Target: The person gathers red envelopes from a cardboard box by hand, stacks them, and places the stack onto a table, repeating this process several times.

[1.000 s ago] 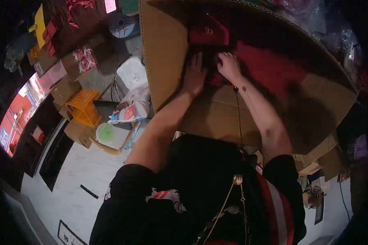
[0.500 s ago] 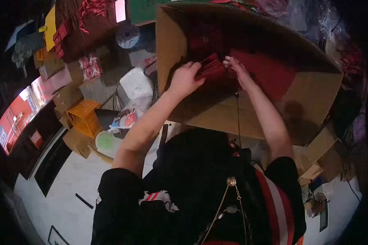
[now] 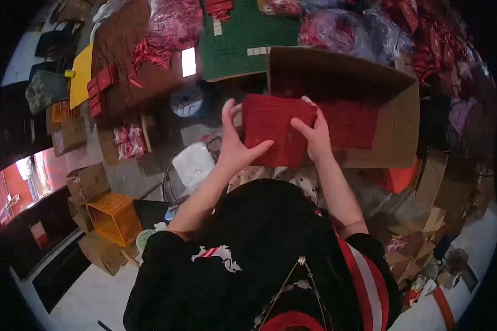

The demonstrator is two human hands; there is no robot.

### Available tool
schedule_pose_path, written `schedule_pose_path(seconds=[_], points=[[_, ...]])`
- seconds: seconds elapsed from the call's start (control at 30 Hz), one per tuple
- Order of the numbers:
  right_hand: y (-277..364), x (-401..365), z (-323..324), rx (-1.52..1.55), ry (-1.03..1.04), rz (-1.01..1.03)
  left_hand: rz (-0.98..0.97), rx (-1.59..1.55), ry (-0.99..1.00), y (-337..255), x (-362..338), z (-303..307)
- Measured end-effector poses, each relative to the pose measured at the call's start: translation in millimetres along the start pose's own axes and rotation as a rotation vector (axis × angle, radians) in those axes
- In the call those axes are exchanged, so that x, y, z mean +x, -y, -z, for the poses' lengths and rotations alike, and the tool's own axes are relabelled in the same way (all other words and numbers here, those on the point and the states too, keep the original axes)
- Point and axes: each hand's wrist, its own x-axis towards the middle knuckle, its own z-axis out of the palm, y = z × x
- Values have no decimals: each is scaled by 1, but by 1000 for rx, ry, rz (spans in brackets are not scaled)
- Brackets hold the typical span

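Observation:
In front of my chest I hold a thick stack of flat red pieces [image 3: 273,132], squarish and like pouches or envelopes. My left hand [image 3: 238,144] is at its left side, the thumb over the lower front and the fingers up along the edge. On the right side my right hand [image 3: 317,135] grips it, with the thumb on the front and fingers behind the edge. Just beyond, a cardboard box [image 3: 392,149] lies with its opening towards me. More flat red pieces [image 3: 359,124] rest inside it.
A green board [image 3: 234,49] and a brown table [image 3: 119,49] with red bundles and a lit phone [image 3: 189,62] lie ahead. An orange crate [image 3: 113,218] and a white bag [image 3: 193,164] stand left. Cardboard scraps [image 3: 414,254] lie to the right.
Both hands have come out of the box, bringing the red stack towards my chest, its broad face now towards me. The view has shifted, and the box now appears further right.

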Motion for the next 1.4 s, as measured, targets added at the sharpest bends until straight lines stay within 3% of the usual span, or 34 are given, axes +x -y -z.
schedule_pose_path(seconds=[0.13,0.2,0.3,0.33,0.43,0.57,0.67,0.73,0.8,0.83,0.9,0.97,1.07,1.17,1.3,1.33,1.37,1.4], points=[[-21,-32,-77,-69,193,64,149,-394,106,3,-46,87],[-30,-51,-117,-84,208,-30,229,-504,89,25,-61,124],[-49,-68,-142,-102,292,-78,389,-849,-75,25,-87,142],[-44,-71,-148,-104,322,-81,349,-868,-102,32,-96,140],[-54,-65,-142,-95,397,-98,378,-805,-131,57,-112,129],[-56,-61,-152,53,476,-42,441,-876,-123,40,-107,141],[-49,-50,-157,144,531,-158,431,-832,-158,25,-109,147],[-56,-42,-156,106,548,-120,501,-843,-203,15,-112,146],[-48,-51,-157,-35,441,-141,452,-826,-253,17,-114,139],[-55,-50,-160,-50,474,30,423,-787,-314,13,-115,132],[-54,-50,-148,-52,505,2,380,-738,-356,31,-119,120],[-55,-54,-144,25,560,-67,331,-628,-262,34,-120,117],[-60,-53,-134,73,631,-158,405,-534,-323,31,-119,109],[-66,-63,-139,201,541,-66,374,-514,-443,22,-124,104],[-69,-63,-139,219,524,-58,419,-534,-360,34,-123,112],[-70,-57,-141,114,544,-58,374,-552,-346,20,-121,113],[-68,-51,-141,12,568,-52,470,-528,-291,24,-121,118],[-67,-50,-144,98,572,-130,432,-446,-293,28,-118,122]])
